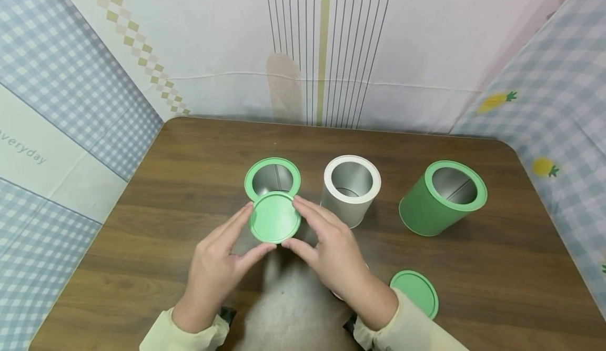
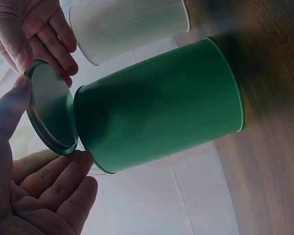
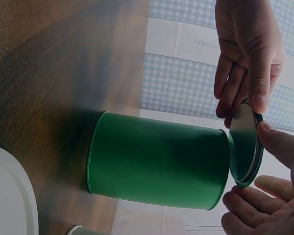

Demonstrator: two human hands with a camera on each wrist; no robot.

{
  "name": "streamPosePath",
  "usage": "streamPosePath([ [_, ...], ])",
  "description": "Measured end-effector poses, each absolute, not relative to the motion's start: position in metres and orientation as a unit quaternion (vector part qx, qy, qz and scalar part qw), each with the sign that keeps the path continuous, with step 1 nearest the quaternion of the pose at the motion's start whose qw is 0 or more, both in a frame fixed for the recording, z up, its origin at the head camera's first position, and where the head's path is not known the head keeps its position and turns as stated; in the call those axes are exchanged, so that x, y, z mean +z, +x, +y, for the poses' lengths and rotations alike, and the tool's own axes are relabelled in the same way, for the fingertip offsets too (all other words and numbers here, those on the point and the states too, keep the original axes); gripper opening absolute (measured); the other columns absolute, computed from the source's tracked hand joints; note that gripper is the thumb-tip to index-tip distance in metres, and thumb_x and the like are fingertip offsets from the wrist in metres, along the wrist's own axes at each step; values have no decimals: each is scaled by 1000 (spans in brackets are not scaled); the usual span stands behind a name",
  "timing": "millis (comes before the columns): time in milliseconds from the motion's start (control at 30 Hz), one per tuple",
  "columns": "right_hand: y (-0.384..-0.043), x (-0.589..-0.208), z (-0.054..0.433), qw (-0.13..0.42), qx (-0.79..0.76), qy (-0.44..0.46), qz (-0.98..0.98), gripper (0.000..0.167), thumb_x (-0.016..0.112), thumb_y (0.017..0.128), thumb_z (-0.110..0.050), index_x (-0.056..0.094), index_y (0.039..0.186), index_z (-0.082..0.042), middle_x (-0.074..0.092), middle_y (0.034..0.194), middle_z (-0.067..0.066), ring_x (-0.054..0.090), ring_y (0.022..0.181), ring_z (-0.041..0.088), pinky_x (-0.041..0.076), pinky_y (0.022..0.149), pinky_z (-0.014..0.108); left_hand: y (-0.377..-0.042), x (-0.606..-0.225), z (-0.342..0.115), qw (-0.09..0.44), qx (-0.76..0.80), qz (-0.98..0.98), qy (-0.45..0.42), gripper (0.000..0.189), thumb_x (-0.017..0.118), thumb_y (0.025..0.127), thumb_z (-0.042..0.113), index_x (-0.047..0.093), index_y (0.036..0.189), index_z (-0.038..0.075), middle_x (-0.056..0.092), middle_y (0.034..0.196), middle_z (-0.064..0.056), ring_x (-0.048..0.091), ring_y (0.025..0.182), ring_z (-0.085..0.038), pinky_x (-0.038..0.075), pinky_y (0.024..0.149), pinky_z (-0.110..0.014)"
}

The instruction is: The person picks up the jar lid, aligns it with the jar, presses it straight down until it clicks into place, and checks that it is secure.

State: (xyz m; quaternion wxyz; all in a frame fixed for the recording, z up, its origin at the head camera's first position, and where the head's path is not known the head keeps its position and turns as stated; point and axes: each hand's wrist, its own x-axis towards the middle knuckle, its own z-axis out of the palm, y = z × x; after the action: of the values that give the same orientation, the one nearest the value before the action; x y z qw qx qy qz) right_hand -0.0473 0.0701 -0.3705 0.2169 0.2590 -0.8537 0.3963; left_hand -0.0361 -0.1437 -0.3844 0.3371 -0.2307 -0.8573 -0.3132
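- Green lid [image 1: 275, 217] grasped by rim between thumbs and fingertips of left hand [image 1: 220, 261] and right hand [image 1: 333, 246]; held between the two, tilted, raised above tabletop [image 1: 156, 224].
- Near green can [image 2: 159, 105] stood upright just beyond the hands; near side of its mouth overlapped by the held lid in head view. Contact of lid and rim cannot be told. Bare silvery inner wall and vertical seam seen inside; the rest of the interior hidden by the lid.
- White can [image 1: 349, 213] placed upright beyond the right hand, its mouth uncovered. Silvery wall seen down to the bottom edge.
- Far green can [image 1: 418, 210] set upright to the right of the right hand, well apart from it, also uncovered. Shiny metal wall and seam seen; floor hidden by viewing angle.
- Second green lid [image 1: 414, 294] laid flat on tabletop, just right of the right wrist.
- White lid [image 3: 10, 196] lying beneath the right forearm, mostly hidden from above; partly caught in right wrist view.
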Motion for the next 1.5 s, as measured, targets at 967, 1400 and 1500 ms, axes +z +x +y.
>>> streamPosePath([
  [967,-54,-369,70,217,392,255,-857,62,90,73,-22,67,127,-1,68,129,9,64,119,24,54,97,39,-40,-382,-142,315,-298,-878,-205,76,60,90,62,67,125,-6,70,121,-17,70,106,-33,58,82,-44],
  [1400,-55,-366,69,196,394,244,-864,63,90,74,-25,67,128,-3,68,130,7,64,120,21,52,99,38,-40,-381,-143,305,-298,-882,-200,78,59,89,63,67,125,-5,69,122,-18,70,107,-32,58,83,-45],
  [1500,-55,-366,69,195,392,244,-865,62,90,74,-25,67,127,-3,68,129,7,64,120,21,52,100,38,-41,-381,-142,309,-296,-881,-203,77,58,90,63,67,125,-6,70,121,-18,70,106,-33,58,81,-46],
])
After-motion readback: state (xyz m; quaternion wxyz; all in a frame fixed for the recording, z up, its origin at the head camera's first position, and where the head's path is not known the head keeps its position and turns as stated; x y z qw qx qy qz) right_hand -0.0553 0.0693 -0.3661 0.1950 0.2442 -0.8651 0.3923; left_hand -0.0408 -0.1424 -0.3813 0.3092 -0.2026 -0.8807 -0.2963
